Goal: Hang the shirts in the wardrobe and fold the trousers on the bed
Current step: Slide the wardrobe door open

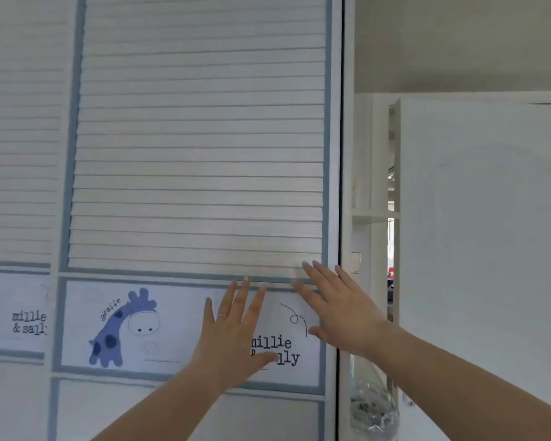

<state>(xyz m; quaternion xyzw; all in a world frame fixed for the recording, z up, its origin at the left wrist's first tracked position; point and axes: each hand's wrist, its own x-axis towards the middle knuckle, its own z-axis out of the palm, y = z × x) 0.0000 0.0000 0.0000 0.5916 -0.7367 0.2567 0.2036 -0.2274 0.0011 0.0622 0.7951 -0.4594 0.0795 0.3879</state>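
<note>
A white wardrobe door (201, 148) with louvred slats and blue-grey trim fills the view. Below the slats is a panel with a blue giraffe drawing (118, 329) and the words "millie & sally". My left hand (236, 332) lies flat on that panel with fingers straight and spread. My right hand (341, 307) is flat too, fingers straight, near the door's right edge at the bottom of the slats. Neither hand holds anything. No shirts or trousers are in view.
A second louvred door (16, 154) stands to the left. Right of the door's edge is a dark gap (341, 154), white shelving (374, 214) and a plain white open door panel (484, 233). A crumpled clear plastic bag (372, 405) sits low in the gap.
</note>
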